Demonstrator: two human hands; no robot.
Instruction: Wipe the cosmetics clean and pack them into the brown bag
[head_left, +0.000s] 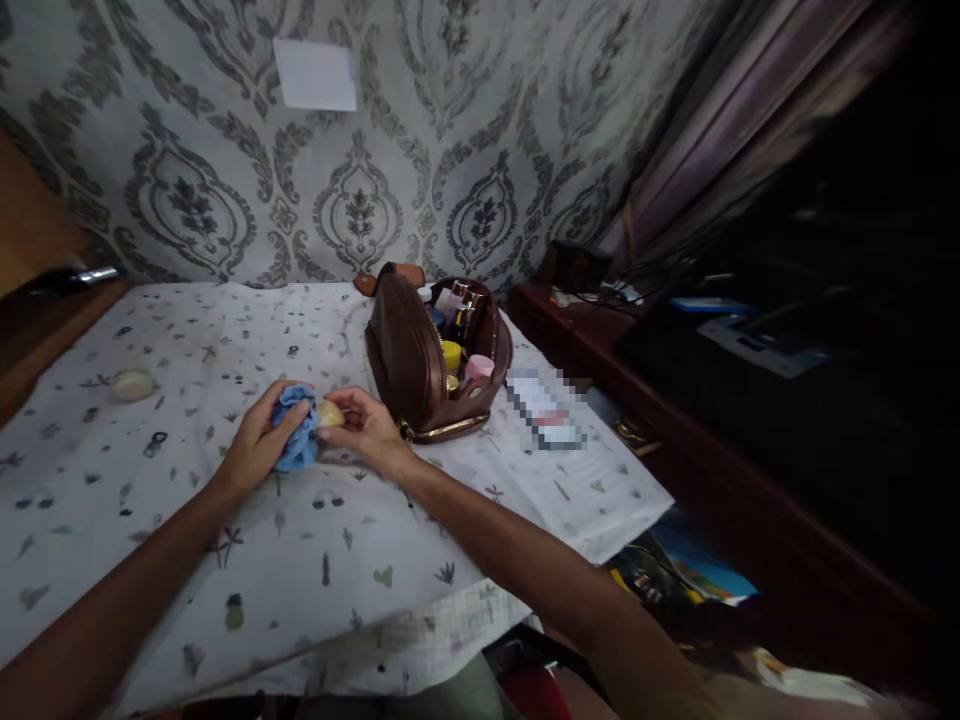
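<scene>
Indoors, a person's left hand (262, 437) grips a bunched blue cloth (298, 452) while the right hand (373, 430) pinches a small yellowish item (329, 414) against it, likely for steadiness, above the worktop (427, 520), near an open brown bag (409, 355).

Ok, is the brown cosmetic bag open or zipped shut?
Open. The zipped edges of the brown cosmetic bag stand apart, and things show inside, among them a pink lid and a yellow one.
</scene>
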